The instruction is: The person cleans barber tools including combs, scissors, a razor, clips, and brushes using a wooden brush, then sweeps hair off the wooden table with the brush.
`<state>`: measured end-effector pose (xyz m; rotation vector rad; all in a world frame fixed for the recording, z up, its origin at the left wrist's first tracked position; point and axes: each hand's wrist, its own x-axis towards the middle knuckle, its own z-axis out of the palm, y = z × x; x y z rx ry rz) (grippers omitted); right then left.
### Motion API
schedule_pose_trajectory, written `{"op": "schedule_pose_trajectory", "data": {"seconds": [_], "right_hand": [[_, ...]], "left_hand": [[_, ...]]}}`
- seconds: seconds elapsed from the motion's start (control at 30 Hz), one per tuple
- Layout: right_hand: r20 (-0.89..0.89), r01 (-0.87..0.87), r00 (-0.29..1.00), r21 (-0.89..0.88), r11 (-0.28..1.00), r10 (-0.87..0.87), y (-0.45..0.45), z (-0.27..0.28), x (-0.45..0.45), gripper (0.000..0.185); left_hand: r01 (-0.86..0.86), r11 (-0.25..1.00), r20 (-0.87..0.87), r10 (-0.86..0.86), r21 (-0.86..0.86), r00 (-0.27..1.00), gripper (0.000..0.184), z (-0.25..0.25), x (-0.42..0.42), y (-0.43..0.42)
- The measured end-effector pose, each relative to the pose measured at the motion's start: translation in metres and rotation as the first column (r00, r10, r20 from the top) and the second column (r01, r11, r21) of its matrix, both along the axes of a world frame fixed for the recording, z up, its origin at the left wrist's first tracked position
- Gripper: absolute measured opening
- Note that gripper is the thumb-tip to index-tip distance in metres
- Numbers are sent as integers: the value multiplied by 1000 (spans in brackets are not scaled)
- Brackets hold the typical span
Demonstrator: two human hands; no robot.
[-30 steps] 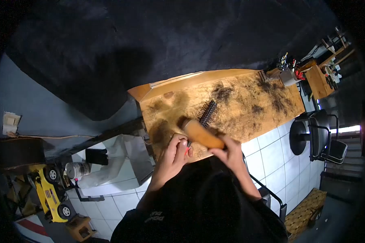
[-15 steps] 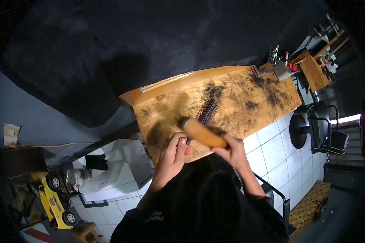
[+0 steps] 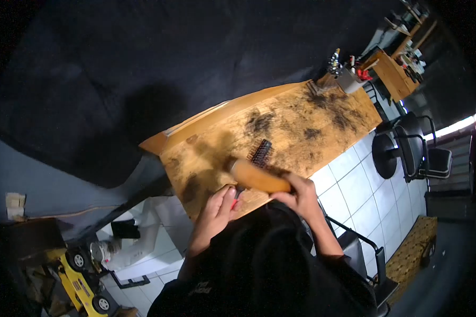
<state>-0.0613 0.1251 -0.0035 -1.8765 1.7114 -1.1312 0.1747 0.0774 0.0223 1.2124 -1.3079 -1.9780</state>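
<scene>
My left hand (image 3: 216, 207) is closed round the red-and-black handle of a round hairbrush (image 3: 260, 153). The hairbrush's dark bristled head points away from me over the wooden tabletop (image 3: 296, 113). In my right hand (image 3: 300, 196) is a brush with an orange-brown wooden back (image 3: 259, 177), gripped at its right end and slightly blurred. It lies across the hairbrush and hides its middle part; whether the two touch I cannot tell. Dark tufts that look like hair (image 3: 259, 121) are scattered on the wood.
A grey holder (image 3: 350, 80) with red-handled tools stands at the tabletop's far right end. A black chair (image 3: 411, 140) is on the tiled floor to the right. At lower left are a yellow toy car (image 3: 80, 282) and a clear jar (image 3: 101, 250).
My view has turned a little, so the tabletop sits further left and lower. The wooden-backed brush has moved left and down slightly with my right hand; both hands keep their hold.
</scene>
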Motion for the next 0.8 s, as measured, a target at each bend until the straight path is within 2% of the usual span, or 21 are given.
{"op": "schedule_pose_trajectory", "data": {"seconds": [0.07,0.13,0.17,0.2,0.23,0.27,0.33,0.37,0.4,0.43,0.47,0.53,0.57,0.6,0.63,0.67,0.7,0.77,0.8], "right_hand": [[75,257,965,-115,960,-249,-8,-6,-12,43],[262,477,818,187,859,-512,-13,6,-30,36],[344,485,779,200,851,-524,-12,8,-34,33],[423,488,736,210,847,-529,-11,10,-37,30],[506,427,747,131,895,-431,-9,10,-32,32],[708,307,607,209,928,-360,-2,15,-19,39],[775,110,602,162,981,-195,12,17,-3,51],[793,91,579,169,981,-190,8,23,4,54],[811,70,555,178,982,-186,4,32,12,56],[875,19,439,218,976,-204,-1,45,16,49],[788,36,591,191,981,-175,-3,46,12,46],[539,49,835,132,990,-113,-7,47,-1,39],[450,27,889,140,990,-88,-7,58,-5,38],[363,-36,932,82,996,4,-8,57,-10,39],[267,-105,959,32,994,92,-8,56,-14,41],[166,-177,970,-8,984,176,-7,54,-15,42],[223,-224,951,27,974,213,-4,62,-11,49],[222,-132,967,21,991,124,4,81,-10,56],[218,-84,973,14,996,79,5,86,-12,59]], "left_hand": [[65,998,4,-65,-2,998,28,4,0,-4],[106,993,-50,-108,-41,993,30,5,-2,-4],[190,980,-158,-178,63,971,27,3,1,-6],[193,977,-226,-169,91,959,21,2,-4,-6],[157,987,-209,-162,-38,964,19,1,-14,-6],[123,979,-191,-154,-163,969,17,-2,-24,-4],[116,956,-185,-169,-269,968,15,-5,-43,-4],[192,944,-157,-239,-268,958,13,-2,-49,-7],[309,888,4,-328,-340,945,12,11,-51,-11],[339,871,84,-331,-355,940,15,5,-53,-13],[369,854,166,-330,-366,929,22,0,-55,-13],[135,830,29,-142,-541,989,35,2,-64,-11],[10,793,-52,-53,-609,997,43,3,-66,-12],[-69,856,-325,-120,-513,938,60,3,-63,-16],[12,812,-313,-238,-583,919,64,11,-59,-30],[46,805,-306,-277,-592,911,65,5,-58,-33],[80,796,-298,-315,-600,901,66,0,-56,-36],[-8,870,-342,-186,-494,921,53,-5,-55,-39],[-80,884,-278,-58,-461,959,47,2,-53,-37]]}}
